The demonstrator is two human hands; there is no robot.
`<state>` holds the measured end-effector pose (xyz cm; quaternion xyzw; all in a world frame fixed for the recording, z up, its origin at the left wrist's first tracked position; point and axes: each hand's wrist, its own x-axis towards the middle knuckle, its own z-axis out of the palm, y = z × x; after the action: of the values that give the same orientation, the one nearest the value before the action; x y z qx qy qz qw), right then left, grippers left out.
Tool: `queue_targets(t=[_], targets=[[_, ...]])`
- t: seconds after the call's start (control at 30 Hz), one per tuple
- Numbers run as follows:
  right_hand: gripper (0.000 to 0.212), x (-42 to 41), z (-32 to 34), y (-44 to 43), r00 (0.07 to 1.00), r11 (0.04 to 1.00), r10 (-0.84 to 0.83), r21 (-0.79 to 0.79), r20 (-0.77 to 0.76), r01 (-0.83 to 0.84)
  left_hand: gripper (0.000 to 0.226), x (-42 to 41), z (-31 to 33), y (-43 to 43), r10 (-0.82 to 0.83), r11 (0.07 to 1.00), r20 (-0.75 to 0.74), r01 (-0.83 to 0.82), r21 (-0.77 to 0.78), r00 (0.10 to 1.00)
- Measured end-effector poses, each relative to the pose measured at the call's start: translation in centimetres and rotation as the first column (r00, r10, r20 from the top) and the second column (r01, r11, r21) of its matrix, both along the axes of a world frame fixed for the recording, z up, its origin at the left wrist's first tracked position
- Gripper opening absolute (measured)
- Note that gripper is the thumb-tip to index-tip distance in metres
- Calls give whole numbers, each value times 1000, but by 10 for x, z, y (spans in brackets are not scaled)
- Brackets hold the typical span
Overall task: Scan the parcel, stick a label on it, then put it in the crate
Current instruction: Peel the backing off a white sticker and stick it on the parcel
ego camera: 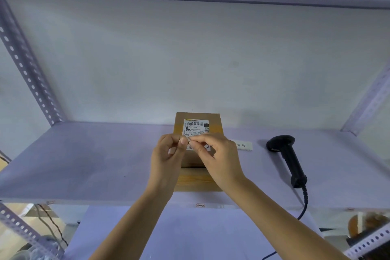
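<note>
A brown cardboard parcel (197, 179) lies on the white shelf (84, 164) in front of me, with a printed shipping label (196, 126) on its top. Just above the parcel, my left hand (168, 154) and my right hand (215, 154) meet fingertip to fingertip. Between them they pinch a small, thin, pale sticker label (186, 137). My hands hide the middle of the parcel. No crate is in view.
A black handheld barcode scanner (288, 158) lies on the shelf to the right, its cable hanging over the front edge. A white strip with printed characters (242, 145) lies between parcel and scanner. Perforated metal uprights (25, 63) frame the shelf on both sides.
</note>
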<state>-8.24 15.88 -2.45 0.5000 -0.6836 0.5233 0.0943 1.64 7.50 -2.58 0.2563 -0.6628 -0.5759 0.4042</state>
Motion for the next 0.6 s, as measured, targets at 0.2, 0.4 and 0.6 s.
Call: queue_targets(t=[0.2, 0.4, 0.6], targets=[[8, 0, -1, -1, 998, 1000, 25, -13, 63, -24, 26, -4, -1, 2, 20, 999, -3, -20, -40, 1000], [8, -2, 0, -1, 997, 1000, 22, -11, 75, -21, 25, -5, 0, 2, 48, 993, 15, -46, -112, 999], [10, -1, 3, -1, 977, 999, 46, -19, 207, -43, 21, -5, -1, 2, 42, 987, 33, -37, -154, 999]])
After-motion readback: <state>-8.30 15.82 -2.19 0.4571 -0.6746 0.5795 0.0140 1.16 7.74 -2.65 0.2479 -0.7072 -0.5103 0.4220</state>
